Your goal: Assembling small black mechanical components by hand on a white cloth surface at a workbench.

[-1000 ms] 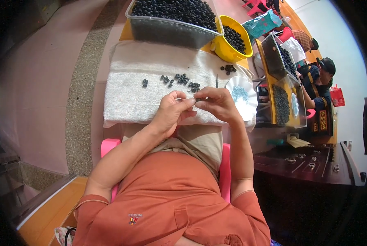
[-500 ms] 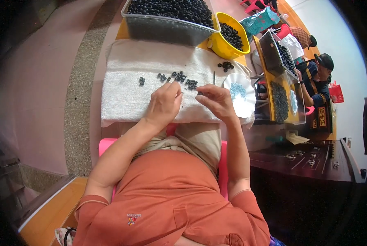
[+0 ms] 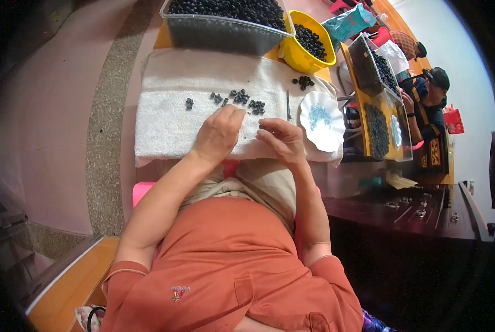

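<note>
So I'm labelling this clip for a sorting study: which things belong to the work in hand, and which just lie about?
In use: left hand, right hand, small dark rings, white towel.
Lying about: grey bin, yellow bowl, white dish, thin tool.

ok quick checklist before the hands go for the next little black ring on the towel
1. Loose black rings within reach on the white towel: ok, a small cluster lies just beyond the fingers.
2. Left hand free to pick: cannot tell, fingers curl down onto the towel and hide what is under them.
3. Right hand free: cannot tell, its grip is turned away.
4. Thin dark tool at hand: ok, it lies on the towel beside the white dish.
5. Dish in place: ok, it sits at the towel's right edge with blue bits in it.
6. Stock: ok, grey bin and yellow bowl hold many.
</note>
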{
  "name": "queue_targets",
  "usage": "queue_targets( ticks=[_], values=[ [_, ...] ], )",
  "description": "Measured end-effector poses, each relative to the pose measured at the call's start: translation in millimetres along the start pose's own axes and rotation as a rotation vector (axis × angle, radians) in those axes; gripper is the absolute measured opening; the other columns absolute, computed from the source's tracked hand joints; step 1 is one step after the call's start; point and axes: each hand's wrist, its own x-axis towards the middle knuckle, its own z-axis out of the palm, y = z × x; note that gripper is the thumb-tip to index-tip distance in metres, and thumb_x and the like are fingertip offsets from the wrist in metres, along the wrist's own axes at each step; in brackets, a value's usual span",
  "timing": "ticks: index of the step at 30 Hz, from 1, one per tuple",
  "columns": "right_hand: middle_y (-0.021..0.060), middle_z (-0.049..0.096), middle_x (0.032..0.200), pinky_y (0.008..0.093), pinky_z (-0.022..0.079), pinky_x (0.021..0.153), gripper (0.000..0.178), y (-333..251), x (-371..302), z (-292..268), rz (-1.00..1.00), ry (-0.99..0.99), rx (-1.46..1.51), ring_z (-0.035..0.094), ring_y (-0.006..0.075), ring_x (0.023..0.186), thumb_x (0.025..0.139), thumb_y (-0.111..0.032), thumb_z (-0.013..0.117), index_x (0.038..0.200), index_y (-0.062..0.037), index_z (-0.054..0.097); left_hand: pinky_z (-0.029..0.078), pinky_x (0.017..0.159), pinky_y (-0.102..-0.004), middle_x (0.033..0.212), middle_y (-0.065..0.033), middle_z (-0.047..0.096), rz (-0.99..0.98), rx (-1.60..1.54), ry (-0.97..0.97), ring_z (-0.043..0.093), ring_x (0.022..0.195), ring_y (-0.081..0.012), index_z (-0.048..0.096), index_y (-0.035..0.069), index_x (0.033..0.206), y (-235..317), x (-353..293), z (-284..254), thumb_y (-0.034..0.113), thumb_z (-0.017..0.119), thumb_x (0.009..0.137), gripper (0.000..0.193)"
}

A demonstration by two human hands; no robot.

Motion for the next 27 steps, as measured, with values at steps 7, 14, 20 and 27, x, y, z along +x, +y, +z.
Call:
queue_targets(
  ticks=[7, 14, 20, 27],
  values=[
    [0.0026, 0.068, 0.091, 0.0207, 0.049, 0.069, 0.021, -4, -6, 3, -0.055, 0.032, -0.095, 0.059, 0.0058, 0.079, 0.087, -0.002, 0.072, 0.107, 0.001, 0.068, 0.054, 0.068, -0.0306, 0.09, -0.012, 0.07, -0.223, -0.418, 0.047, 0.068, 0.077, -0.0219, 0.067, -0.002, 0.102, 20, 3, -12, 0.01, 0.067, 0.088, 0.019],
    [0.0079, 0.071, 0.088, 0.0253, 0.052, 0.07, 0.022, -6, -10, 11, -0.174, 0.028, -0.202, 0.065, 0.0111, 0.079, 0.084, -0.001, 0.073, 0.104, 0.0006, 0.066, 0.052, 0.065, -0.0239, 0.088, -0.0038, 0.069, -0.569, -1.024, -0.233, 0.062, 0.075, -0.0074, 0.069, 0.001, 0.102, 18, 0, -8, 0.011, 0.071, 0.088, 0.018],
    [0.0074, 0.07, 0.082, 0.0261, 0.052, 0.069, 0.016, -23, -16, 14, -0.249, 0.03, -0.349, 0.066, 0.0126, 0.077, 0.082, 0.0, 0.074, 0.097, -0.0007, 0.067, 0.055, 0.066, -0.023, 0.088, -0.0016, 0.067, -0.707, -1.222, -0.379, 0.062, 0.076, -0.0072, 0.065, 0.003, 0.099, 16, 2, -16, 0.009, 0.072, 0.087, 0.015],
    [0.0061, 0.066, 0.078, 0.0268, 0.049, 0.065, 0.017, -24, -16, 10, -0.314, -0.029, -0.338, 0.062, 0.0131, 0.069, 0.076, 0.001, 0.075, 0.091, -0.0011, 0.069, 0.059, 0.072, -0.023, 0.088, -0.0022, 0.066, -0.844, -1.367, -0.527, 0.064, 0.08, -0.0085, 0.057, 0.004, 0.102, 18, 7, -23, 0.008, 0.073, 0.086, 0.023]
  ],
)
